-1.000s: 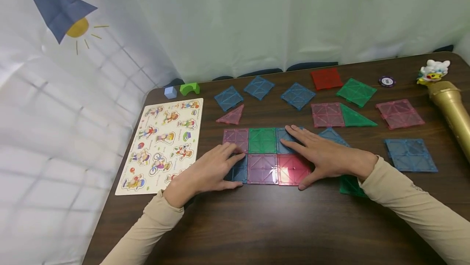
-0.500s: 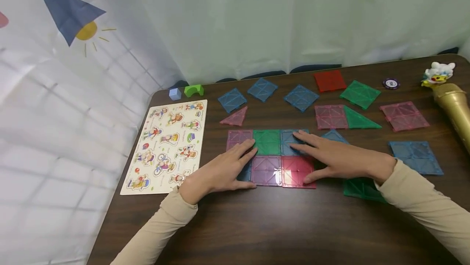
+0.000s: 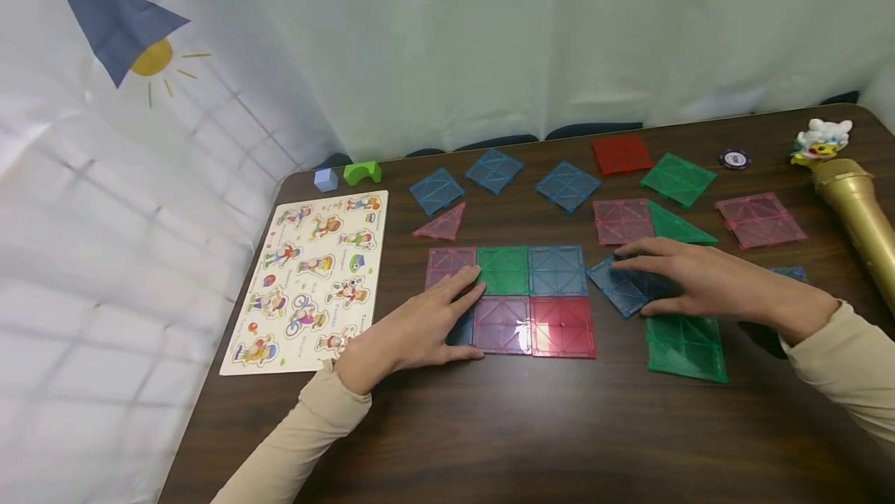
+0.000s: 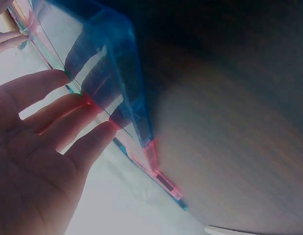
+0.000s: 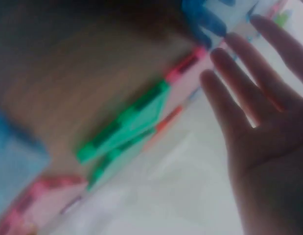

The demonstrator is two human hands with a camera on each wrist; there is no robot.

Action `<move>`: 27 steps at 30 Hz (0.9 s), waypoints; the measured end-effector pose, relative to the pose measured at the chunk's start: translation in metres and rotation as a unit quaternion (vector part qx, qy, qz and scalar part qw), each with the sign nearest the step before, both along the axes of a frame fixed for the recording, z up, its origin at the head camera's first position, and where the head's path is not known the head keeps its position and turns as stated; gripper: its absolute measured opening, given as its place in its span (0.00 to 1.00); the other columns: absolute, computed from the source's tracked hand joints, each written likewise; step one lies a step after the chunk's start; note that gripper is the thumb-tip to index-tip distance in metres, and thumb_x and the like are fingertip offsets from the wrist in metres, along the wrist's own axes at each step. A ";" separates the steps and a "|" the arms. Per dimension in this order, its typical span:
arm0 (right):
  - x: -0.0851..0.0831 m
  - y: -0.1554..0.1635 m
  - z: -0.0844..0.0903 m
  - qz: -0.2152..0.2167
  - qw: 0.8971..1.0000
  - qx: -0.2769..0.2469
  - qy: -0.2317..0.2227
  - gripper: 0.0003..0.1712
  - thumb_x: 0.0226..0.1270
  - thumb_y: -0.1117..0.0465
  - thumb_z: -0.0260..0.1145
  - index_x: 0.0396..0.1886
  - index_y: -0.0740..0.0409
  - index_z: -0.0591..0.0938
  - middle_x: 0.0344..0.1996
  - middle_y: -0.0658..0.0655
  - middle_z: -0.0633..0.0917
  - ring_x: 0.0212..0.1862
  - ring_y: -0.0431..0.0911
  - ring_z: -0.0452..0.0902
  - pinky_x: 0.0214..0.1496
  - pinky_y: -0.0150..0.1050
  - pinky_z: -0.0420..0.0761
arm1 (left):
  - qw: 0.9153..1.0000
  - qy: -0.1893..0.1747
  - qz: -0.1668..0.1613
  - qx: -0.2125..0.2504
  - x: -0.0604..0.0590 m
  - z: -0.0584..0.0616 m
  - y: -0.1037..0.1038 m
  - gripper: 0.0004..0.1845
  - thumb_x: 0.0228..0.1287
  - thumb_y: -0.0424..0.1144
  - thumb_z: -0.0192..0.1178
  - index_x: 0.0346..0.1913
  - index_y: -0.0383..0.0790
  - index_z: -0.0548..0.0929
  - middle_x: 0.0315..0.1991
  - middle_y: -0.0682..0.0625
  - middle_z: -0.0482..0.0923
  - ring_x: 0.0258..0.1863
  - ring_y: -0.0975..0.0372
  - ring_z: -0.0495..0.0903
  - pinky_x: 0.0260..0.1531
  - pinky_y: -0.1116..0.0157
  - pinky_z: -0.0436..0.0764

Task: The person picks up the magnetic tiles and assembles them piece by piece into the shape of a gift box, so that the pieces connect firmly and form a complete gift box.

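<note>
A two-by-three grid of flat translucent tiles lies mid-table: purple, green and blue behind, purple and red in front. My left hand lies flat on the grid's left end with straight fingers, covering most of a blue corner tile. My right hand rests to the right of the grid, fingers straight on a loose blue square tile, thumb at its near edge. In the left wrist view the left hand presses on the blue tile.
A green square tile lies just in front of the right hand. Pink, green, red and blue tiles are spread behind. A picture puzzle board lies at the left, and a gold toy microphone at the right edge.
My right hand has left the grid's blue and red tiles and moved right onto the loose blue tile. The green square tile is now uncovered. The left hand has stayed put.
</note>
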State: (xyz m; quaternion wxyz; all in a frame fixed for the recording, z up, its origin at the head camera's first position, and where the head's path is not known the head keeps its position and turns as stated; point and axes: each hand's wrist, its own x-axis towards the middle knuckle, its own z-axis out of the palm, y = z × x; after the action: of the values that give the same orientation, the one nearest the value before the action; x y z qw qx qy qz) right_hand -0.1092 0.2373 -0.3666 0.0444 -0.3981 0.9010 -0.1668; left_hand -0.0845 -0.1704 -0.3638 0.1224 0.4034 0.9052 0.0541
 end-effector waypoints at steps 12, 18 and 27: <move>0.001 -0.024 0.000 -0.018 0.997 0.030 0.062 0.34 0.55 0.48 0.84 0.58 0.60 0.89 0.53 0.62 0.81 0.50 0.54 0.78 0.43 0.51 0.86 | 1.000 -0.004 0.007 0.013 0.001 -0.001 0.000 0.52 0.66 0.63 0.69 0.79 0.31 0.64 0.82 0.36 0.53 0.81 0.45 0.56 0.75 0.50 0.64; 0.000 -0.034 -0.002 -0.021 0.995 0.029 0.092 0.34 0.56 0.49 0.83 0.58 0.63 0.88 0.48 0.63 0.80 0.44 0.51 0.75 0.34 0.43 0.84 | 1.000 0.005 0.007 0.006 0.001 -0.001 -0.002 0.52 0.65 0.63 0.69 0.79 0.31 0.64 0.82 0.36 0.54 0.80 0.45 0.58 0.73 0.51 0.67; -0.003 -0.034 -0.002 -0.008 0.993 0.041 0.111 0.34 0.57 0.49 0.83 0.59 0.64 0.87 0.48 0.65 0.80 0.44 0.53 0.76 0.36 0.46 0.85 | 1.000 -0.003 0.007 0.005 -0.002 0.000 -0.001 0.51 0.65 0.63 0.69 0.79 0.32 0.65 0.82 0.37 0.54 0.80 0.46 0.57 0.73 0.51 0.67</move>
State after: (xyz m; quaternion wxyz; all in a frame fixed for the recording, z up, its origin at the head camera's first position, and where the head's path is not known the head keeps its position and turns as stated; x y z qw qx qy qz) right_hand -0.1118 0.2034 -0.3684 -0.0412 -0.4050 0.9094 -0.0852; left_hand -0.0862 -0.1715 -0.3639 0.1224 0.3973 0.9075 0.0607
